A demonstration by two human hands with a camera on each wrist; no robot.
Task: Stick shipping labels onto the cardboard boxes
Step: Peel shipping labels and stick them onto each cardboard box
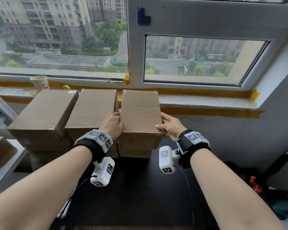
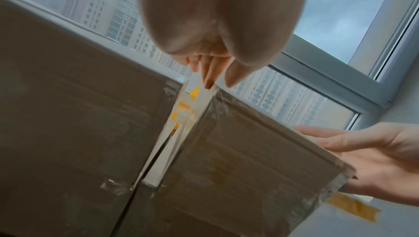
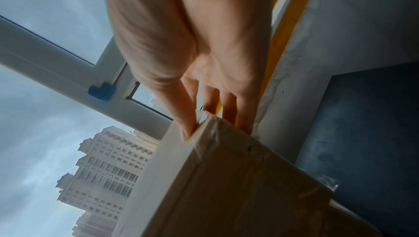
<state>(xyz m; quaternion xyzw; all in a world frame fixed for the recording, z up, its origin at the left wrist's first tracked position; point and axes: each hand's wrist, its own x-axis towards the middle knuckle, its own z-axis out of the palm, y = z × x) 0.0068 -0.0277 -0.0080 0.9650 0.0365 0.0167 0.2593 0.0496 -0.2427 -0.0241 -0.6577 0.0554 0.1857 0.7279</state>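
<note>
Three plain brown cardboard boxes stand side by side below the window, stacked on lower boxes (image 1: pixel 135 152). Both my hands hold the right box (image 1: pixel 140 113) (image 2: pixel 249 151) (image 3: pixel 238 187). My left hand (image 1: pixel 112 123) (image 2: pixel 215 72) grips its left top edge, fingers slipped into the gap beside the middle box (image 1: pixel 91 110) (image 2: pixel 79 115), thumb on top. At the near right corner my right hand (image 1: pixel 170 125) (image 3: pixel 215 115) pinches the edge, thumb on top, fingers down the side. The left box (image 1: pixel 45 112) stands untouched. I see no label on any box.
A black table (image 1: pixel 140 188) lies under my forearms. The windowsill (image 1: pixel 206 100) behind the boxes carries a paper cup (image 1: pixel 40 82) and a small yellow toy (image 1: pixel 66 87). A white shelf (image 1: pixel 7 163) stands left, a dark chair (image 1: pixel 281 163) right. Papers (image 1: pixel 65 209) lie under my left arm.
</note>
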